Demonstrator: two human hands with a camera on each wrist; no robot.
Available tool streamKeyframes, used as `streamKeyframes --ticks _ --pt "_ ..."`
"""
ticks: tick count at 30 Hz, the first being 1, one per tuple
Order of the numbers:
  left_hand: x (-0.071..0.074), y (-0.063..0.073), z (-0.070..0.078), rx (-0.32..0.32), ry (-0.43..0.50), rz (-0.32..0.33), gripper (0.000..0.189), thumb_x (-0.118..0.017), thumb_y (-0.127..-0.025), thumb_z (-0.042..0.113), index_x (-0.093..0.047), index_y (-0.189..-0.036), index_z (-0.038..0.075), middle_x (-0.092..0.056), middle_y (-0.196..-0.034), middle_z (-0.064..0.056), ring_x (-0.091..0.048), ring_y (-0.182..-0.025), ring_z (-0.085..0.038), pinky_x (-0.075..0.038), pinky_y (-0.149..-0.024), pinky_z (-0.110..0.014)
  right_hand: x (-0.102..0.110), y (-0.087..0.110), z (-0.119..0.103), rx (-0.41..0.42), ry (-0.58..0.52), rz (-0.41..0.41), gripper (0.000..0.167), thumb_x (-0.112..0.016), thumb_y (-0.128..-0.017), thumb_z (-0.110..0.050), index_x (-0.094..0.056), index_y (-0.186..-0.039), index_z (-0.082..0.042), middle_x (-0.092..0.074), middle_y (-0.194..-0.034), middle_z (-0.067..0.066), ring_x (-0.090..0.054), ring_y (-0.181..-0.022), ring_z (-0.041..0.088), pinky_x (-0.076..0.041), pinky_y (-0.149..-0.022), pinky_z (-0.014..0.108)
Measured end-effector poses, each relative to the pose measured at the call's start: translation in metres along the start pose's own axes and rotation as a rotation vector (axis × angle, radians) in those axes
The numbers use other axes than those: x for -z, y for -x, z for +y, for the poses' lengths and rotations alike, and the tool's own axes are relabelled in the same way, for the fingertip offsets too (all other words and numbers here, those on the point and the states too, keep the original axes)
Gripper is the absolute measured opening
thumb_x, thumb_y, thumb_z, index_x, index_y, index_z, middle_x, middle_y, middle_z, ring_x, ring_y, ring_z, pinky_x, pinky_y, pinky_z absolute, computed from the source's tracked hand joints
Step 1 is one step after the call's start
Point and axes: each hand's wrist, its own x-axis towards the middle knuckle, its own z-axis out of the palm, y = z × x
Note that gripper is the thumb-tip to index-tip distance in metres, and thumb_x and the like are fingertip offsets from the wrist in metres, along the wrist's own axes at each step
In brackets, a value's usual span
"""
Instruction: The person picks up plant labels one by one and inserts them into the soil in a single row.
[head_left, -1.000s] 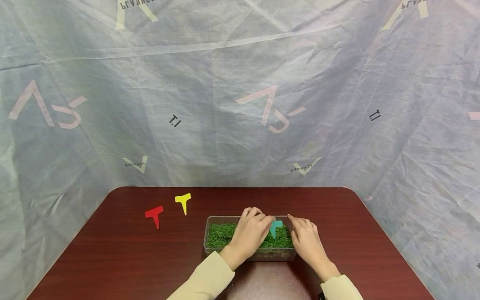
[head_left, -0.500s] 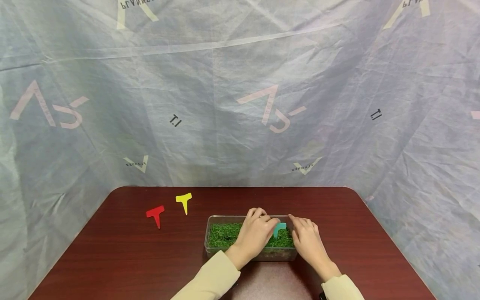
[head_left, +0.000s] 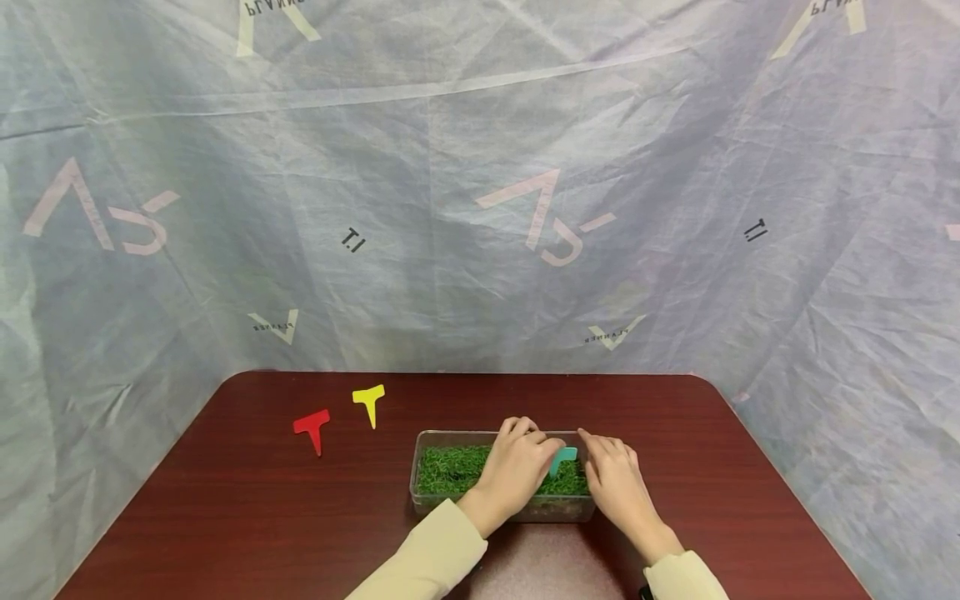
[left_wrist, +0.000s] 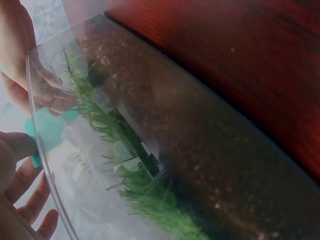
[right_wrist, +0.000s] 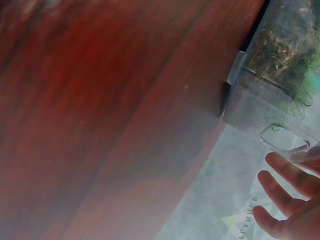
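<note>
A clear rectangular planter (head_left: 414, 475) of soil topped with green grass (head_left: 453, 468) stands on the table. My left hand (head_left: 517, 471) reaches over it and pinches a teal T-shaped plant label (head_left: 564, 455), whose stem points down into the grass toward the right end. In the left wrist view, the thumb and fingers (left_wrist: 15, 185) lie at the teal label (left_wrist: 52, 125), behind the clear wall. My right hand (head_left: 618, 479) rests at the planter's right end, its fingers loosely extended. In the right wrist view, several fingers (right_wrist: 285, 192) spread below the planter's handle cutout (right_wrist: 285, 137).
A red plant label (head_left: 312, 425) and a yellow plant label (head_left: 370, 398) lie flat on the dark red wooden table (head_left: 225, 500), left of the planter. A grey printed cloth (head_left: 420, 250) hangs behind and along both sides.
My left hand has shifted slightly right with the teal label, which now leans more and sits closer to the planter's right end. The right hand has stayed at that end.
</note>
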Motion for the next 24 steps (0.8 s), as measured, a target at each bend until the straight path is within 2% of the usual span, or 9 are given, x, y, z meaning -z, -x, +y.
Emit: streamKeyframes --ticks 9,24 --pt "-0.0030 -0.0003 0.0007 0.013 0.041 -0.010 0.015 -0.064 -0.086 0.022 -0.069 -0.098 0.028 -0.068 -0.086 0.014 -0.051 -0.079 -0.007 -0.040 -0.081 -0.025 -0.0024 0.0005 -0.0001 0.020 0.011 0.037 0.040 -0.057 -0.084 -0.003 -0.054 -0.124 -0.002 -0.062 -0.110 0.016 -0.054 -0.104 0.034 -0.036 -0.088 0.057" --pt "-0.0036 -0.0006 0.0016 0.016 0.032 -0.035 0.016 -0.063 -0.087 0.024 -0.068 -0.100 0.030 -0.068 -0.086 0.015 -0.051 -0.080 -0.007 -0.040 -0.079 -0.025 -0.0017 -0.0012 -0.0014 0.005 0.021 -0.001 0.041 -0.056 -0.086 -0.003 -0.053 -0.127 -0.002 -0.061 -0.113 0.017 -0.053 -0.106 0.035 -0.036 -0.090 0.058"
